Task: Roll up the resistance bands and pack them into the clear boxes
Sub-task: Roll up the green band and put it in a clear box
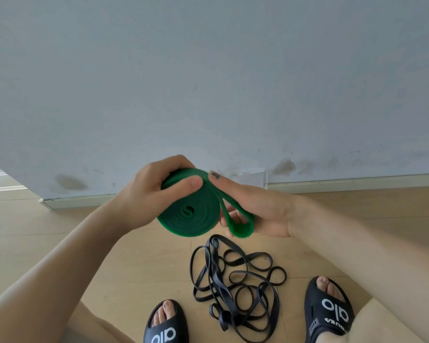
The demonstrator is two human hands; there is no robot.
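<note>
A green resistance band (191, 214), wound into a flat coil, is held in mid-air in front of me. My left hand (154, 189) grips the coil, thumb across its top face and fingers behind. The band's loose end forms a small loop around the fingers of my right hand (255, 206), whose thumb lies along the band's upper edge. A tangle of black resistance bands (235, 285) lies on the floor between my feet. A clear box (255, 178) stands by the wall, mostly hidden behind my right hand.
Pale wooden floor runs to a white skirting board (357, 181) and a grey-white wall. My feet in black slides (166, 323) sit at either side of the black bands. A wall corner (44, 201) and doorway lie at the left.
</note>
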